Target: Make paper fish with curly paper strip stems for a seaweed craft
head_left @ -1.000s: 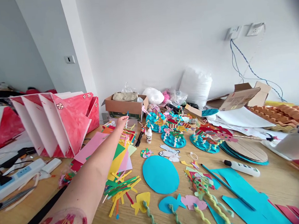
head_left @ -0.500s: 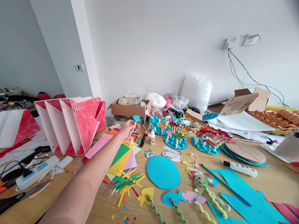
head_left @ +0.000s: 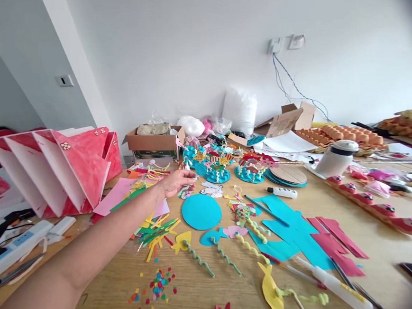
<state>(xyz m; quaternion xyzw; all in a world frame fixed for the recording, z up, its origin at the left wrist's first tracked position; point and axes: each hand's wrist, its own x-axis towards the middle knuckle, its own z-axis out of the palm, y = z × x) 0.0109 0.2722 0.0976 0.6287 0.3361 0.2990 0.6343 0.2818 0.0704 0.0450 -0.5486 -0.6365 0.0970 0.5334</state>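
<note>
One of the hands (head_left: 179,182), the left, hovers near a blue oval (head_left: 201,212); whether it pinches anything I cannot tell.

- Blue disc (head_left: 201,212): smooth, matt paper or card.
- Table (head_left: 111,305): wood-grained, smooth, faintly glossy.
- Six o'clock from the disc, green twist (head_left: 199,261): fuzzy.
- One o'clock, bag (head_left: 240,111): glossy, crinkled plastic.
- Two o'clock, egg trays (head_left: 340,135): rough, matt pulp.
- Four o'clock, white tube (head_left: 339,285): smooth plastic.
- Nine o'clock, power strip (head_left: 22,247): smooth plastic.
- Ten o'clock, red panels (head_left: 86,152): streaky paint.
- Eleven o'clock, carton (head_left: 148,142): matt cardboard.
</note>
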